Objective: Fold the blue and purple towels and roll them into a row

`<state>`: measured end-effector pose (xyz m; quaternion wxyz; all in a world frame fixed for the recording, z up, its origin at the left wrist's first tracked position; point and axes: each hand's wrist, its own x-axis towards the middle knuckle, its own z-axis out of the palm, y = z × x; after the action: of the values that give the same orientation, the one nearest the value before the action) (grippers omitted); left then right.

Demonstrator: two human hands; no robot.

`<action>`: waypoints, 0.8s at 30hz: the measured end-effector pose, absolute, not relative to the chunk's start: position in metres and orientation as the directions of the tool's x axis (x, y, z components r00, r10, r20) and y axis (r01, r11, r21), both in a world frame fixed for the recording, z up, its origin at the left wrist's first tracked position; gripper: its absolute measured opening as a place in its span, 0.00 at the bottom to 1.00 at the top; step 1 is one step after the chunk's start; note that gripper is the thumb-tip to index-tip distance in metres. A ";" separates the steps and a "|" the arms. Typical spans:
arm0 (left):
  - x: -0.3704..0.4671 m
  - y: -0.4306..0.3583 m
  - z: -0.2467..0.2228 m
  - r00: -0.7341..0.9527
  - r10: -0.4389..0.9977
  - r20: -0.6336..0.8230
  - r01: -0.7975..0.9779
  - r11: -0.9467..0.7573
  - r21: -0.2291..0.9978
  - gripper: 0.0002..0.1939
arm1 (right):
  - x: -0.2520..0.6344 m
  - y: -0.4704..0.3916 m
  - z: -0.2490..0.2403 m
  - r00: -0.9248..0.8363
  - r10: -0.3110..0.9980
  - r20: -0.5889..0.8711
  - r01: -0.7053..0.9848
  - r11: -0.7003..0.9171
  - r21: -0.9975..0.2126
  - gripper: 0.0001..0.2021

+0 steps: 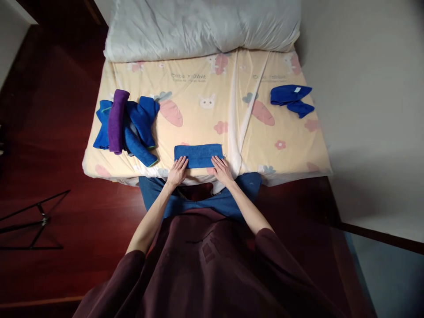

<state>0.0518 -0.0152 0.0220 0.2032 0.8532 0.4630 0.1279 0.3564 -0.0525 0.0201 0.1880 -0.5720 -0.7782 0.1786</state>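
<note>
A blue towel point(198, 154), folded into a flat rectangle, lies near the front edge of the bed. My left hand point(178, 170) rests on its left end, fingers stretched out flat. On the right end lies my right hand point(221, 169), its fingers also extended over the cloth. To the left is a loose pile of blue cloths point(139, 119) with greenish edging. A rolled purple towel point(117, 121) sits on top of that pile. Farther right, a crumpled blue cloth point(291, 98) with a white tag lies by itself.
The bed sheet point(195, 126) is pale yellow with carrots and rabbits, and a sheer white strip crosses it. A thick grey-white quilt point(202, 31) is bunched at the back. A black tripod point(43, 220) stands on the red floor at left; a wall point(364, 110) borders the right.
</note>
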 end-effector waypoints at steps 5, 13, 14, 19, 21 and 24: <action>0.052 -0.001 0.017 0.472 0.882 0.008 0.775 -0.419 0.473 0.36 | 0.367 -0.039 0.011 -0.228 0.971 0.077 0.853 0.238 -0.465 0.31; 0.034 -0.003 0.021 0.538 0.842 -0.039 0.784 -0.483 0.389 0.33 | 0.375 -0.045 0.017 -0.256 0.966 0.022 0.861 0.238 -0.449 0.31; 0.029 -0.009 0.018 0.546 0.837 -0.031 0.772 -0.488 0.406 0.33 | 0.379 -0.052 0.017 -0.276 0.961 0.021 0.848 0.254 -0.465 0.31; 0.006 -0.036 -0.002 0.545 0.835 0.072 0.646 -0.473 0.599 0.36 | 0.390 -0.072 0.008 -0.243 0.968 0.064 0.741 0.228 -0.631 0.32; 0.002 -0.037 -0.006 0.505 0.854 0.124 0.588 -0.445 0.675 0.36 | 0.392 -0.069 0.002 -0.168 0.983 0.081 0.680 0.175 -0.712 0.32; -0.001 -0.033 -0.004 0.420 0.893 0.163 0.542 -0.391 0.744 0.30 | 0.394 -0.060 -0.005 -0.031 0.995 0.094 0.598 0.093 -0.796 0.28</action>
<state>-0.0015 -0.0325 -0.0041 0.3089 0.7841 0.4573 0.2840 0.3943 -0.0601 -0.0047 0.3410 -0.6069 -0.6561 0.2914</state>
